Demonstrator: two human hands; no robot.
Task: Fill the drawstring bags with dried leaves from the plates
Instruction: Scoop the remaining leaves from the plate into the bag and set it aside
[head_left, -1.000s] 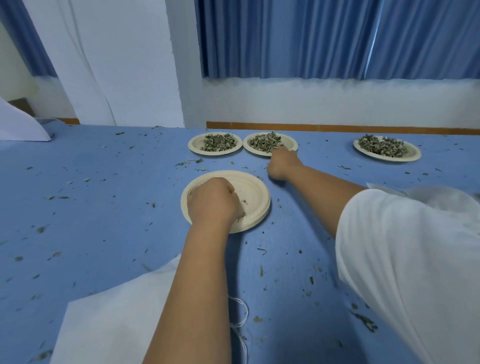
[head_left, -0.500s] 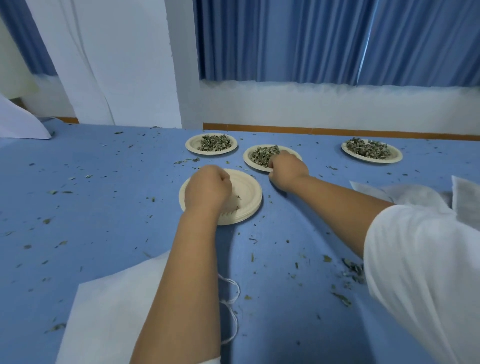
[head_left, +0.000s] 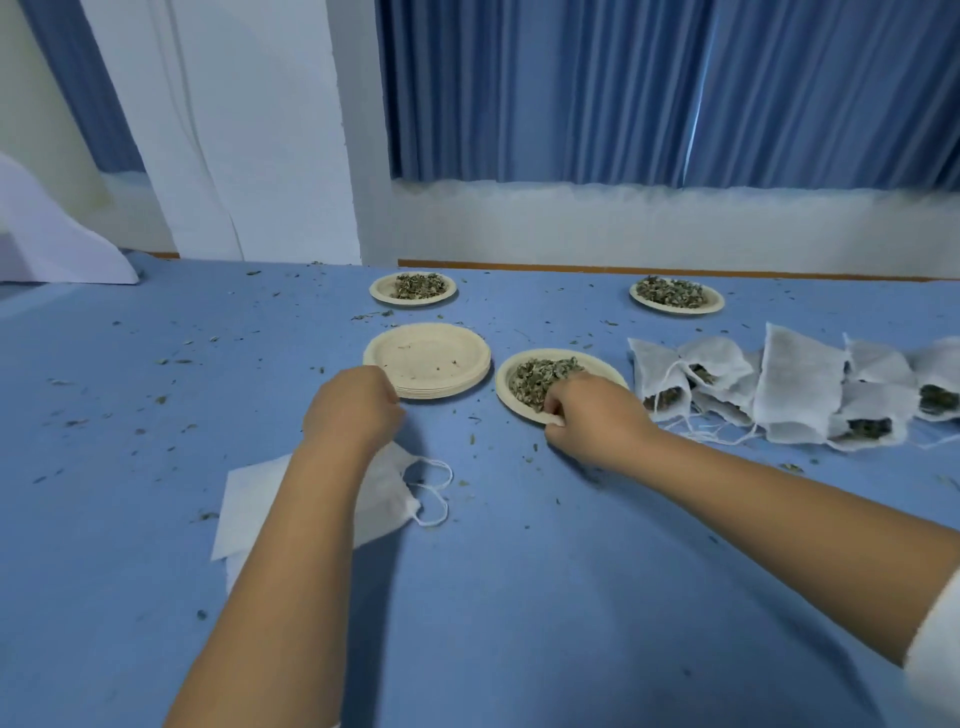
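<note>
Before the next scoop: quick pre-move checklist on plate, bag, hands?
1. Grip on the leaf plate: ok, the right hand grips its near rim.
2. Supply of leaves on it: ok, a pile.
3. An empty bag close by: ok, it lies flat under the left forearm, with its drawstring loose.
4. Bag mouth open: cannot tell, the arm covers part of it.
5. Is the left hand free: cannot tell. Its fingers are curled and the palm is hidden, beside the stack of empty plates.
</note>
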